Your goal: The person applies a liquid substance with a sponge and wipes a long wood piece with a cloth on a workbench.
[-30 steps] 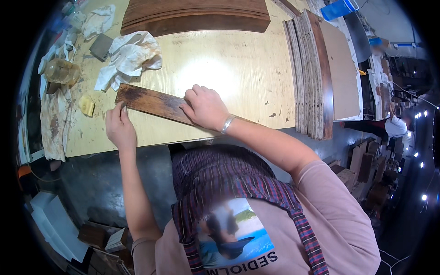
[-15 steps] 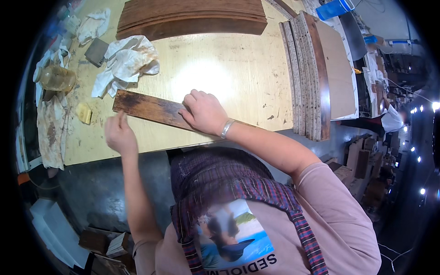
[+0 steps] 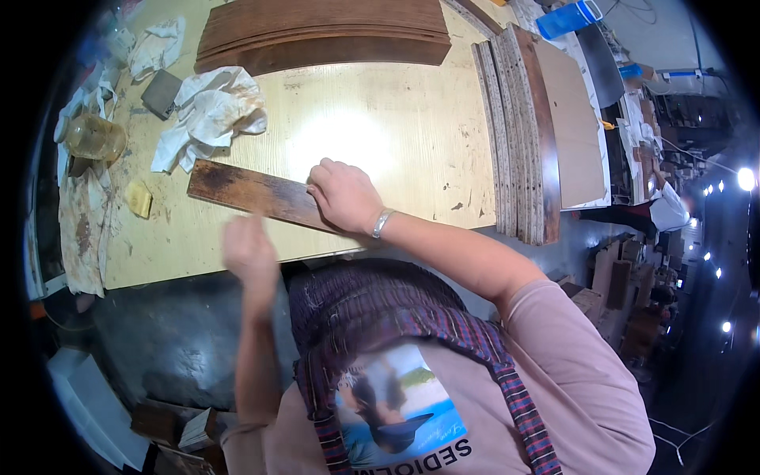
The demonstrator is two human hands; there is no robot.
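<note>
Across the near part of the table lies a narrow brown wooden board (image 3: 237,188), its surface darkly mottled toward the left end. My right hand (image 3: 344,194) grips it near its right part, the fingers curled and the wrist wearing a silver bracelet. At the board's near edge is my left hand (image 3: 252,245), smeared by motion; its fingers look drawn together, and whatever they may hold cannot be made out. Just beyond the board's left end is a crumpled, stained white cloth (image 3: 214,111). A small yellow sponge-like piece (image 3: 138,199) sits to the left.
Stacked dark wooden boards (image 3: 324,36) lie along the far side. Several panels (image 3: 514,134) stand on edge at the right. A grey block (image 3: 161,93) and a glass jar (image 3: 93,138) are at the left, and a blue container (image 3: 568,19) is at the far right.
My left hand has moved right along the board's near edge, away from its left end. My right hand keeps its hold on the board. The whole view has shifted slightly.
</note>
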